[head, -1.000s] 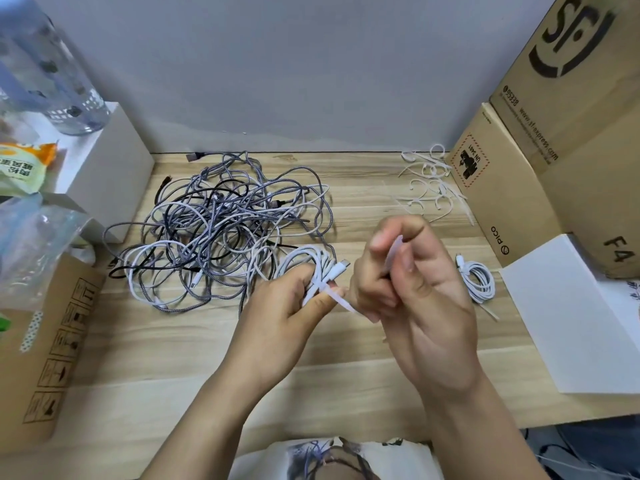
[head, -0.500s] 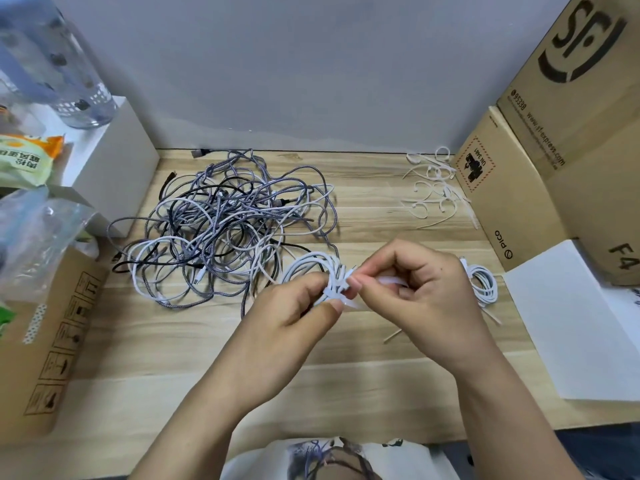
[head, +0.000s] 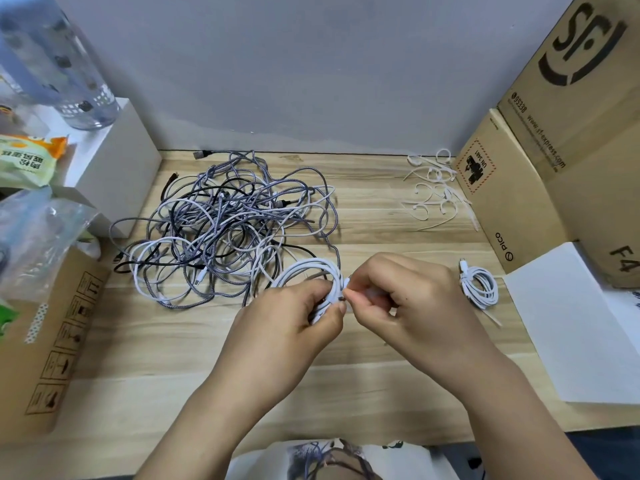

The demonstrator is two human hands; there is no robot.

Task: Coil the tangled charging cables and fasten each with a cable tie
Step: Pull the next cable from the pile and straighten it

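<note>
A pale wooden table (head: 173, 341) stands against a grey wall (head: 311, 64), with cardboard boxes (head: 554, 150) at its right end. Just right of the tangled cables (head: 221, 230), the left hand (head: 294, 327) grips a coiled white cable (head: 308, 271). The right hand (head: 408, 306), touching it, pinches a cable tie (head: 349, 283) at the coil. A tied coil (head: 479, 287) lies farther right.

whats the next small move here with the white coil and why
Probably pull the cable tie snug around the white coil. The left hand grips the gathered loops while the right hand pinches something small right against them, likely the tie's tail, though it is mostly hidden.
</note>
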